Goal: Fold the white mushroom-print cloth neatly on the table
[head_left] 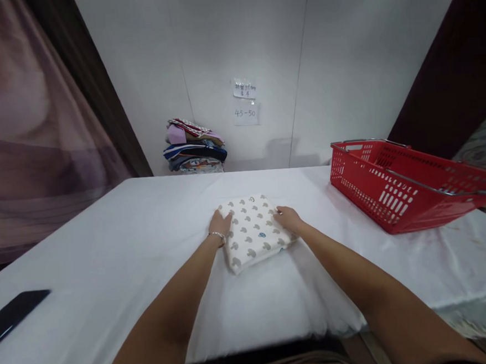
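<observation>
A folded white cloth printed with grey mushroom shapes and a few blue ones is held between my two hands, over the middle of the white-covered table. My left hand grips its left edge, with the thumb on top and the other fingers mostly hidden; a bracelet circles that wrist. My right hand is closed on the right edge, and a ring shows on one finger. The near edge of the cloth tilts slightly, its left corner lowest. What kind of item the cloth is, I cannot tell.
A red plastic basket with metal handles stands on the table at the right. Behind, a stack of folded clothes rests against the wall under paper labels. A flat dark object lies at the left edge. Curtains hang on the left.
</observation>
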A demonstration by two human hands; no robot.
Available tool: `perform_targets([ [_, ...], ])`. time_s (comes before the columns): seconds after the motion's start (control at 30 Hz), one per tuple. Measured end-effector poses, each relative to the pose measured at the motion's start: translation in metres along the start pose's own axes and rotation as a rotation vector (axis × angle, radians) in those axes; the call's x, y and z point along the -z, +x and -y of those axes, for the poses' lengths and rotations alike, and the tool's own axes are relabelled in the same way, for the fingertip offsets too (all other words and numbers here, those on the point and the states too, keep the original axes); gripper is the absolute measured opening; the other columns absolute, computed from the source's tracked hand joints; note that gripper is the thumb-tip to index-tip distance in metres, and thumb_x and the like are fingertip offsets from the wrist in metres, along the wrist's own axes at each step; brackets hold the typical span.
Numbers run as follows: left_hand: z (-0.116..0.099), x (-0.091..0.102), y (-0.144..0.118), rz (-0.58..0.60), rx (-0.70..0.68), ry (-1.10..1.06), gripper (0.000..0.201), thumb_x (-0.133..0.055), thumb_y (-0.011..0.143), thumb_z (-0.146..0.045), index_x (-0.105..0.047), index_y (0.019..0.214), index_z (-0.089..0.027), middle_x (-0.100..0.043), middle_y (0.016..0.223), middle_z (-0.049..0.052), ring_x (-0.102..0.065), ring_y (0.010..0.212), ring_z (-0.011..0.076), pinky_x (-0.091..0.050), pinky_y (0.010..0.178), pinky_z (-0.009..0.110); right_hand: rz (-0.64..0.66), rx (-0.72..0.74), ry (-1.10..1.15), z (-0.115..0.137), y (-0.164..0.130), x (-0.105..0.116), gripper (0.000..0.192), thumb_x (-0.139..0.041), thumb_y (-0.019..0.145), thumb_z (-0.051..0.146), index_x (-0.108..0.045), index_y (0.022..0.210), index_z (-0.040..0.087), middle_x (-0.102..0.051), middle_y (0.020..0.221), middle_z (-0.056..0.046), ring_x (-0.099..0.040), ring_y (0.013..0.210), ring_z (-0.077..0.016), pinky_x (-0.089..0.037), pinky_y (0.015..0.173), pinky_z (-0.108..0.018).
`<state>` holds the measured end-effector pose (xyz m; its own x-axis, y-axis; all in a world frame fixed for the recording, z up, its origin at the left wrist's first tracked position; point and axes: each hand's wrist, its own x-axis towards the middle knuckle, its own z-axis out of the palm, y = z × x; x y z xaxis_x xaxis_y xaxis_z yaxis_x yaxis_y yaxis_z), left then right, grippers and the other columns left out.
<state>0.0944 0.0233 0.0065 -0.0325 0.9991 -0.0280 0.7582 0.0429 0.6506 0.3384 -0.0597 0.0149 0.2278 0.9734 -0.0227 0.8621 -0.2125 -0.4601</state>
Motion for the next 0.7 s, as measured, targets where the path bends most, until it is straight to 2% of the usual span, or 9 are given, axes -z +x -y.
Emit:
perform_targets([
  [0.13, -0.003, 0.001, 0.004, 0.015, 0.049, -0.005, 0.059, -0.050, 0.083, -0.047, -0.042, 0.129, -0.012, -0.050, 0.133, 0.017, -0.049, 0.121, 0.0278, -0.040, 0.096, 0.034, 0.034, -0.004, -0.006, 0.009, 0.029, 0.004, 0.030, -0.053, 0.081, 0.035, -0.066, 0.100, 0.015, -0.068, 0.105, -0.011, -0.062, 0.096, -0.0242, -0.044, 0.076, -0.026],
  [0.23, -0.002, -0.002, 0.006, -0.011, 0.050, 0.029, 0.060, -0.049, 0.083, -0.048, -0.041, 0.131, -0.013, -0.051, 0.133, 0.017, -0.050, 0.121, 0.0284, -0.040, 0.096, 0.035, 0.049, -0.017, -0.002, 0.014, 0.050, 0.002, 0.031, -0.058, 0.079, 0.037, -0.066, 0.098, 0.014, -0.067, 0.105, -0.013, -0.062, 0.096, -0.0249, -0.043, 0.074, -0.025],
  [0.4, 0.003, -0.009, 0.002, -0.060, -0.038, 0.068, 0.062, -0.044, 0.085, -0.048, -0.037, 0.135, -0.012, -0.049, 0.135, 0.017, -0.045, 0.125, 0.0306, -0.036, 0.101, 0.038, 0.069, -0.058, 0.034, 0.020, 0.075, -0.006, 0.036, -0.055, 0.081, 0.044, -0.066, 0.100, 0.015, -0.069, 0.100, -0.012, -0.064, 0.090, -0.0228, -0.045, 0.069, -0.025],
  [0.6, 0.005, -0.008, 0.003, -0.056, -0.032, -0.026, 0.063, -0.045, 0.084, -0.048, -0.036, 0.136, -0.016, -0.050, 0.135, 0.013, -0.046, 0.124, 0.0284, -0.037, 0.100, 0.038, 0.051, -0.107, 0.074, 0.025, 0.080, -0.011, 0.038, -0.054, 0.080, 0.046, -0.064, 0.100, 0.014, -0.068, 0.102, -0.012, -0.064, 0.089, -0.0242, -0.046, 0.068, -0.027],
  [0.7, 0.004, -0.008, 0.006, -0.046, -0.042, -0.052, 0.064, -0.046, 0.084, -0.047, -0.034, 0.138, -0.016, -0.043, 0.141, 0.012, -0.043, 0.127, 0.0255, -0.034, 0.104, 0.035, -0.011, -0.137, 0.094, 0.019, 0.076, -0.014, 0.037, -0.046, 0.084, 0.044, -0.062, 0.104, 0.017, -0.067, 0.107, -0.010, -0.062, 0.097, -0.0233, -0.046, 0.073, -0.027],
])
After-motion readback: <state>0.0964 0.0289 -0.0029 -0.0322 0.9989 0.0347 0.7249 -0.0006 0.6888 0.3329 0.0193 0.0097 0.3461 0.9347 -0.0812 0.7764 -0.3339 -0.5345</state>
